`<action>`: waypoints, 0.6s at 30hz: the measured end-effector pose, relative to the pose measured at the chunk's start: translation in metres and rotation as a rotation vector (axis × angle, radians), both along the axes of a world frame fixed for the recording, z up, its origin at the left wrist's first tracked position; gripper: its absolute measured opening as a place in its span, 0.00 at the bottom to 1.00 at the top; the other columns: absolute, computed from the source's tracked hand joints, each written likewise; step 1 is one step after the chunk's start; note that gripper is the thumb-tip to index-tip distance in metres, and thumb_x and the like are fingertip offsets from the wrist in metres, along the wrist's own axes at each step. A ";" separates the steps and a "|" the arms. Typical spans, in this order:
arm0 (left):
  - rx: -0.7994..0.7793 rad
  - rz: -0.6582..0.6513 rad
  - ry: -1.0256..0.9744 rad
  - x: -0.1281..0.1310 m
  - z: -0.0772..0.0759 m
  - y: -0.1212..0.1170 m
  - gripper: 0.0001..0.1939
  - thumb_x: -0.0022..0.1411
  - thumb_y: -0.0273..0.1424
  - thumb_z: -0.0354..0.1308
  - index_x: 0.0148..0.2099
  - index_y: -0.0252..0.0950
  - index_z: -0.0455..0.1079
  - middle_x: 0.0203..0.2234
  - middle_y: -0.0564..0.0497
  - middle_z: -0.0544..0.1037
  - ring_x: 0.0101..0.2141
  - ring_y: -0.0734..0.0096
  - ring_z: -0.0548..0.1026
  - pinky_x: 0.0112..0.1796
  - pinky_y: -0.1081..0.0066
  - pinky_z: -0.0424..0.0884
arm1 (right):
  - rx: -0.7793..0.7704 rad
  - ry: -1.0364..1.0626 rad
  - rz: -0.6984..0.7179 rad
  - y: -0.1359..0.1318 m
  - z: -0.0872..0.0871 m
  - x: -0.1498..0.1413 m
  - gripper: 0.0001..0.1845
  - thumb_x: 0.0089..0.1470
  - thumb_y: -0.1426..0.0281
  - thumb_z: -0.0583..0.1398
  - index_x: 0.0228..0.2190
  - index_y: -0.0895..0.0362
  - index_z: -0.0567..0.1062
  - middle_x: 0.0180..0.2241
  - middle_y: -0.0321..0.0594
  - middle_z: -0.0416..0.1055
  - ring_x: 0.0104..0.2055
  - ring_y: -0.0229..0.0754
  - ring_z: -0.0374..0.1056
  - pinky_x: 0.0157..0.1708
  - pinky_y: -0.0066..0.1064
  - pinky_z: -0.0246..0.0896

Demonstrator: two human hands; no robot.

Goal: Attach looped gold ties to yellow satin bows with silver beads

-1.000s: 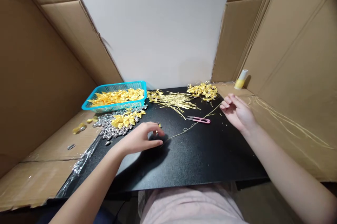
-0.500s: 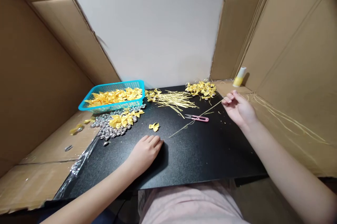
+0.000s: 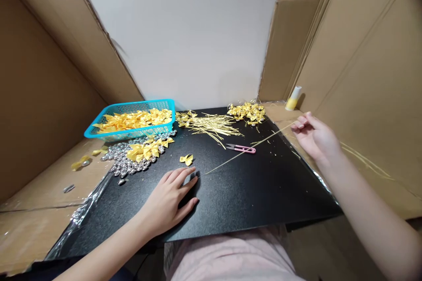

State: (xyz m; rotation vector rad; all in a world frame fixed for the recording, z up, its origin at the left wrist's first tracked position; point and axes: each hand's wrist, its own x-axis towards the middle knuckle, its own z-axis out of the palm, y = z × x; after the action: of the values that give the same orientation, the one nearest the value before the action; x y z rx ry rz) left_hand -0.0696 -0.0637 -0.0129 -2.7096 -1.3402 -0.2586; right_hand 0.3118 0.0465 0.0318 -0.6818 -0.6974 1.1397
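Observation:
My right hand (image 3: 318, 138) is raised over the right side of the black tabletop, with a thin yellow cord (image 3: 245, 151) pinched at its fingertips. The cord runs taut and slanting down to the left, as far as the fingertips of my left hand (image 3: 171, 199). That hand lies on the tabletop with fingers spread and thumb apart; whether its fingertips press on the cord's end is unclear. A single yellow bow (image 3: 186, 159) lies just beyond its fingers. Pink thread snips (image 3: 244, 149) rest beneath the cord.
A turquoise basket (image 3: 86, 133) of yellow bows stands back left, with silver beads (image 3: 127, 167) and more bows before it. Cut yellow cords (image 3: 216, 125) lie mid-table. Finished-looking bow pieces (image 3: 249, 113) are heaped behind; a thread cone (image 3: 293, 98) stands right. Cardboard walls (image 3: 362, 61) enclose the sides.
My left hand has opened from closed fingers to spread ones. My right hand has moved right, and the cord now looks straighter and tighter. The view has shifted slightly.

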 end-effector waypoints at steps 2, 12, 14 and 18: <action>0.003 -0.007 -0.004 -0.001 0.001 0.001 0.20 0.64 0.37 0.51 0.56 0.38 0.69 0.58 0.42 0.67 0.55 0.51 0.66 0.52 0.55 0.63 | -0.028 -0.005 0.006 0.001 -0.001 0.007 0.16 0.56 0.73 0.62 0.20 0.56 0.64 0.20 0.29 0.53 0.20 0.30 0.54 0.22 0.21 0.61; 0.115 -0.013 0.053 -0.019 -0.003 0.003 0.19 0.62 0.41 0.54 0.54 0.45 0.72 0.58 0.45 0.69 0.54 0.52 0.68 0.50 0.56 0.65 | -0.141 -0.026 0.025 -0.013 0.004 0.006 0.12 0.53 0.72 0.64 0.22 0.57 0.68 0.23 0.31 0.63 0.23 0.30 0.60 0.25 0.20 0.63; 0.139 -0.009 0.067 -0.033 -0.003 0.003 0.20 0.61 0.42 0.55 0.55 0.46 0.71 0.58 0.47 0.70 0.53 0.52 0.69 0.50 0.55 0.66 | -0.072 -0.141 0.034 -0.021 0.005 0.000 0.09 0.51 0.68 0.66 0.25 0.56 0.71 0.28 0.34 0.69 0.28 0.32 0.63 0.28 0.22 0.64; 0.176 0.047 0.065 -0.071 0.005 0.005 0.15 0.60 0.42 0.55 0.47 0.48 0.77 0.54 0.49 0.73 0.50 0.50 0.71 0.48 0.52 0.68 | 0.044 -0.392 0.104 -0.035 0.008 -0.022 0.11 0.48 0.61 0.67 0.29 0.54 0.76 0.36 0.37 0.71 0.34 0.35 0.63 0.32 0.24 0.63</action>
State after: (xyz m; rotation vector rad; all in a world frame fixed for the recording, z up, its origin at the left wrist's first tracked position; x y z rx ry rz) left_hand -0.1411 -0.0590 -0.0078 -2.5174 -1.2966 -0.2674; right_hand 0.2901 0.0114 0.0401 -0.8502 -1.0977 1.0920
